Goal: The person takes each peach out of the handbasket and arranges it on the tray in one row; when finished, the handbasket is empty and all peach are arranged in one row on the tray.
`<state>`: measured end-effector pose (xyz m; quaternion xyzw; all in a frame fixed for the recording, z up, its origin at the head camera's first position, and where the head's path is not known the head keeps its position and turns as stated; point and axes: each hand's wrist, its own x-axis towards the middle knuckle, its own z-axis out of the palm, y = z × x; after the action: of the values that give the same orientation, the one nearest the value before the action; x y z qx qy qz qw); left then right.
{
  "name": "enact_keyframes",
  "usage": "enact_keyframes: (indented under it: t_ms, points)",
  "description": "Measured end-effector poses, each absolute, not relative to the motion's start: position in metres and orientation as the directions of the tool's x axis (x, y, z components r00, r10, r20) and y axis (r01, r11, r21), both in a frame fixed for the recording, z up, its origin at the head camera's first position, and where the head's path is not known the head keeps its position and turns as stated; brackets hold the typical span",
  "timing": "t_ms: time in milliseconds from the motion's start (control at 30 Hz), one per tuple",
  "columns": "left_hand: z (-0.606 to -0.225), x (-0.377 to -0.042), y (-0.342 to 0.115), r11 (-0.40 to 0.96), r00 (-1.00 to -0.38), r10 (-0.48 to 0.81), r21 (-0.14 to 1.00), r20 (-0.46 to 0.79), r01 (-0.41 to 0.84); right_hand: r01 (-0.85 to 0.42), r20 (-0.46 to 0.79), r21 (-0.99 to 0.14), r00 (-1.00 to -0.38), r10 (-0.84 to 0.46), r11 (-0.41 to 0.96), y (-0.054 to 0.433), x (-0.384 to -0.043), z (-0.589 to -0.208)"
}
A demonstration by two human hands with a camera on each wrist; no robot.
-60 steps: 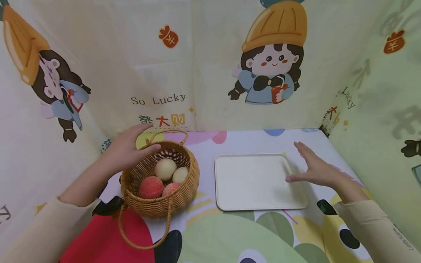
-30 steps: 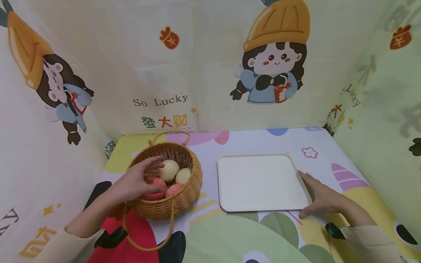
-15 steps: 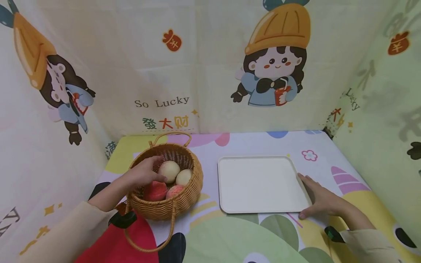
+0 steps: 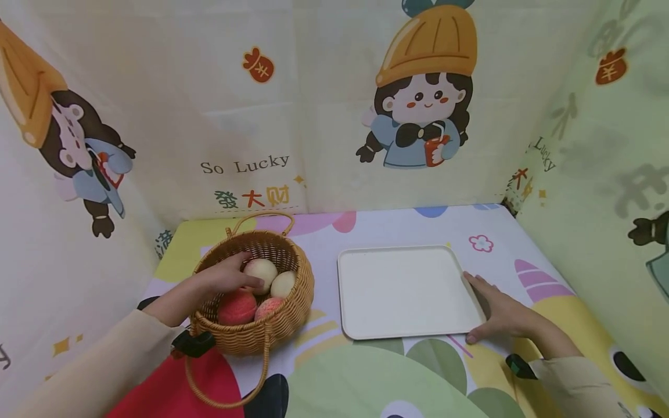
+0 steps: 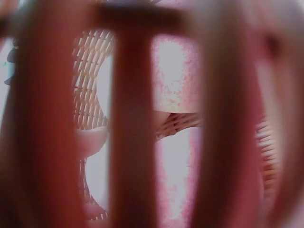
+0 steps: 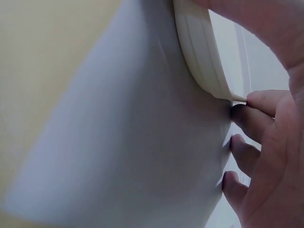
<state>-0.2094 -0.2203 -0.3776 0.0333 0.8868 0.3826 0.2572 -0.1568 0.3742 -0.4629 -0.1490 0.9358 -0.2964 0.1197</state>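
In the head view, a wicker basket (image 4: 284,325) with several peaches stands at the left. My left hand (image 4: 226,275) reaches inside it, its thumb and fingers around a pale peach (image 4: 263,275). Beside that lie another pale peach (image 4: 284,284), a red peach (image 4: 237,307) and a pinkish one (image 4: 268,309). Blurred basket strands cover much of the left wrist view, where a fingertip (image 5: 92,142) shows against pale fruit. To the right, my right hand (image 4: 509,313) rests at the right edge of a white tray (image 4: 410,293), fingers spread and fingertips touching its side.
The basket's front handle (image 4: 230,403) hangs down onto the patterned tablecloth (image 4: 376,371), and its rear handle (image 4: 266,215) stands up behind. A printed cloth wall (image 4: 324,128) closes off the back, with others on both sides.
My left hand has come down from above the basket, passed over the red peach and moved in to the pale peach. My right hand has lowered to the tray's right edge and stayed there.
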Motion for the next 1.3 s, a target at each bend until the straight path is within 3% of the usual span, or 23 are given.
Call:
enact_keyframes:
  t_ms: [600, 800, 1000, 1133, 1300]
  points:
    - [-0.383, -0.205, -0.219, 0.766, -0.909, 0.231, 0.641, -0.346, -0.05, -0.199, -0.136, -0.608, -0.928, -0.347, 0.769, 0.371, -0.156, -0.464]
    - [-0.377, -0.201, -0.218, 0.844, -0.961, 0.124, 0.536, -0.249, -0.03, -0.191, -0.143, -0.608, -0.928, -0.343, 0.771, 0.371, -0.155, -0.467]
    - [-0.374, -0.202, -0.216, 0.866, -0.967, 0.115, 0.499, -0.227, -0.014, -0.183, -0.145, -0.605, -0.932, -0.333, 0.775, 0.371, -0.153, -0.468]
    - [-0.371, -0.197, -0.214, 0.817, -0.978, 0.098, 0.576, -0.183, -0.027, -0.183, -0.145, -0.598, -0.933, -0.33, 0.78, 0.371, -0.153, -0.467]
    - [-0.353, -0.183, -0.201, 0.588, -0.99, 0.114, 0.809, -0.084, -0.001, -0.182, -0.146, -0.595, -0.933, -0.328, 0.783, 0.373, -0.153, -0.465]
